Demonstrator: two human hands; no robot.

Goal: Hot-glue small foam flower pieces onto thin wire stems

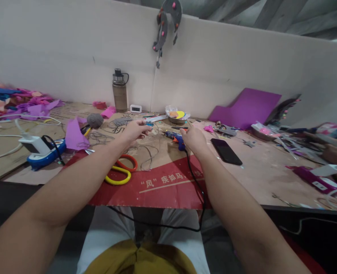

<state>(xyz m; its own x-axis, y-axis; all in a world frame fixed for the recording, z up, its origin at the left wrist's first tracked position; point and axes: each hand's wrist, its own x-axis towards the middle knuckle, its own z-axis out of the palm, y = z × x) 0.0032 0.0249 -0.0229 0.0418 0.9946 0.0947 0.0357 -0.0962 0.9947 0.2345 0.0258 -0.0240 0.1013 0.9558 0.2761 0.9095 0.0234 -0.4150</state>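
Observation:
My left hand (136, 131) is raised above the cluttered middle of the table, its fingertips pinched on a small blue piece (149, 124). My right hand (195, 137) is closed, right beside a blue glue gun (179, 140) with an orange trigger. A thin pale tip rises above its fingers, but what it grips is too blurred to make out. The gun's nozzle points left, and its black cord (191, 171) runs down over the table edge. Grey yarn (149, 156) lies loose below my left hand. Scissors (119, 177) with yellow and red handles lie partly under my left forearm.
A phone (227, 151) lies right of my right hand. Behind stand a bottle (119, 93), a small white clock (135, 109) and a dish (176, 120). Left are a yarn ball (95, 120), a blue power strip (47, 156) and felt scraps (34, 108). Another person's hand (335, 156) is far right.

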